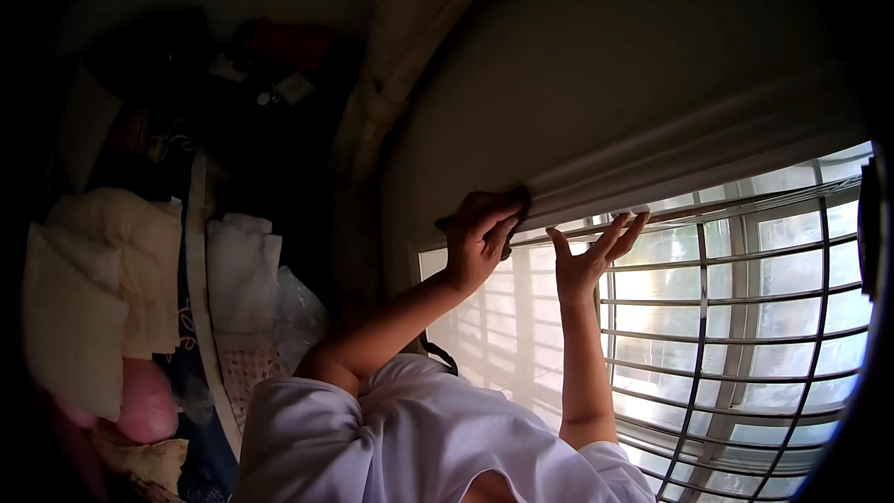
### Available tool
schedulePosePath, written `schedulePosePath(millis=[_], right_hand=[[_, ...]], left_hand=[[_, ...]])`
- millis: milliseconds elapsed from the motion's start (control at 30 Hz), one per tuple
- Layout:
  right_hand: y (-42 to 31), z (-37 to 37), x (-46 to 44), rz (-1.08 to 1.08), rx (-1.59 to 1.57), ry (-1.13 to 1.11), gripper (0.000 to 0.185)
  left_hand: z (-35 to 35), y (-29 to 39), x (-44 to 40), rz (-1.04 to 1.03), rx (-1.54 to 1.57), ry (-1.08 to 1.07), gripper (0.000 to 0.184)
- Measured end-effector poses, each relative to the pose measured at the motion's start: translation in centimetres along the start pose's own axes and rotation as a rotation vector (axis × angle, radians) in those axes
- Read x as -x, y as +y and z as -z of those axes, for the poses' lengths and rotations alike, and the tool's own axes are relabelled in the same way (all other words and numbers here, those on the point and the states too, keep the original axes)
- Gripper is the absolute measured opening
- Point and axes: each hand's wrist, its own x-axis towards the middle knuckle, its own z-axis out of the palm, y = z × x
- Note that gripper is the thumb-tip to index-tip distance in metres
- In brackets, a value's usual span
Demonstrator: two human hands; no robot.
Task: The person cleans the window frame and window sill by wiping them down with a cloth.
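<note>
My left hand point(480, 237) is closed, its fingers curled around a dark cloth-like thing point(513, 222) that shows only in part. It is against the lower edge of a broad pale surface point(596, 188), in shadow above the window. To its right, my right hand point(593, 263) is raised with thumb and fingers apart, holding nothing that I can see. Its fingertips are at the thin rail point(680, 216) along the top of the window grille; whether they press on it I cannot tell.
A metal grille point(700, 303) covers the bright window on the right. Beside my left hand hangs a draped curtain point(372, 102). Folded pale cloths point(79, 289), a clear plastic bag point(300, 312) and a pink round object point(147, 402) lie on the left. The upper left is very dark.
</note>
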Motion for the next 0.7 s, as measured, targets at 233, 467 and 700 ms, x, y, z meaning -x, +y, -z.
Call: schedulePosePath(millis=[233, 467, 700], right_hand=[[-0.4, 0.2, -0.1, -0.003, 0.007, 0.0, 0.11], [0.0, 0.0, 0.1, -0.005, -0.004, -0.001, 0.111], [0.1, -0.2, 0.1, -0.008, -0.018, 0.006, 0.11]], left_hand=[[-0.2, 0.8, 0.2, 0.089, 0.011, 0.033, 0.022], [0.5, -0.6, 1.2, -0.217, -0.087, -0.037, 0.023], [1.2, 0.2, 0.8, -0.161, -0.207, -0.083, 0.027]])
